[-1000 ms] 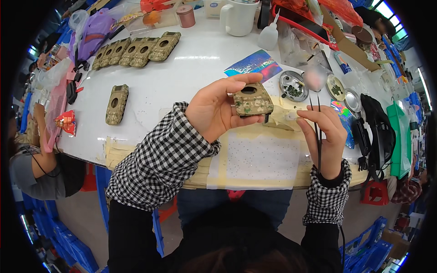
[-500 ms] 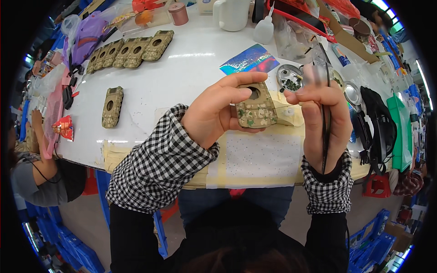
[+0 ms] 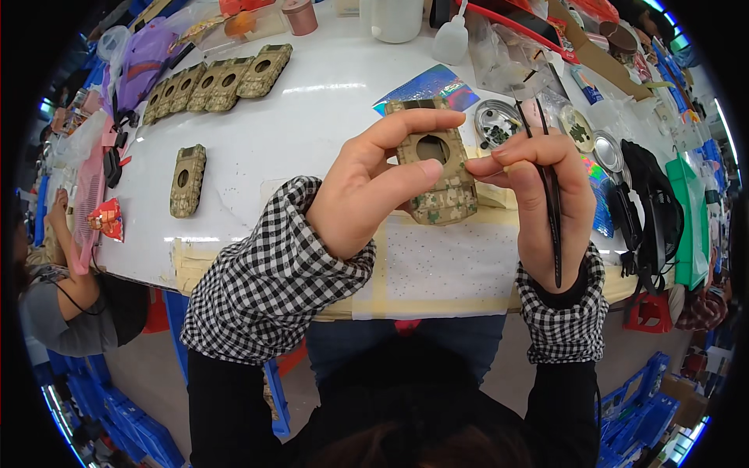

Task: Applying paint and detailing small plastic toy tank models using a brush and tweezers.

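Observation:
My left hand is closed around a camouflage model tank hull with a round hole in its top. Its thumb presses beside the hole, and the fingers reach over the far side. At the hull's right edge, my right hand touches with pinched thumb and forefinger; anything tiny between those fingertips is hidden. Black tweezers rest in that same hand, tips pointing up and away from the hull. Just beyond, a round metal tin holds small dark green parts.
Several matching hulls line up at the far left, and a single hull lies nearer. A holographic sheet, a white squeeze bottle and a white pitcher stand beyond my hands. Speckled white paper is taped at the front edge.
The hull has turned to show more of its top and hole. My right fingertips have come in from the right to its edge, and the tweezers' tips have swung left.

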Demonstrator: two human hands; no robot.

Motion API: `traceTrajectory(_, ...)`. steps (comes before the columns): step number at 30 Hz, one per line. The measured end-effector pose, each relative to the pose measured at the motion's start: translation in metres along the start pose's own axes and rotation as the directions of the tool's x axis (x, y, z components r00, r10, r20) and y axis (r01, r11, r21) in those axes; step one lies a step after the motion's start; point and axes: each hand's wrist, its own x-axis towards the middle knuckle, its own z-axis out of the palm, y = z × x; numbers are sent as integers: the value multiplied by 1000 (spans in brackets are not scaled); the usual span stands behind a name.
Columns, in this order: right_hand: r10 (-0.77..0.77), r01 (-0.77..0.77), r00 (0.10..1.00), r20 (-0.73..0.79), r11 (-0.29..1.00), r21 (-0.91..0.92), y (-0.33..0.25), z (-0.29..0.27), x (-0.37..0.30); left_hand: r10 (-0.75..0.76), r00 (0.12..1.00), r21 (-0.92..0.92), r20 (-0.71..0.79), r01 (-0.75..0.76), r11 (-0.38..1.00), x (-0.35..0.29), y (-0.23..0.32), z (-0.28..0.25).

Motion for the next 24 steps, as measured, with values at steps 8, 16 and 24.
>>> traceTrajectory(8,-31,31,999,8,997,-65,2,-1,0,47,999,-39,4,-47,998,0,-3,1)
traceTrajectory(16,-42,41,999,0,996,-83,3,0,0,60,998,-36,11,-59,998,-1,-3,0)
traceTrajectory(24,-52,51,999,-7,991,-120,3,0,1,60,998,-44,14,-59,997,-1,-3,1)
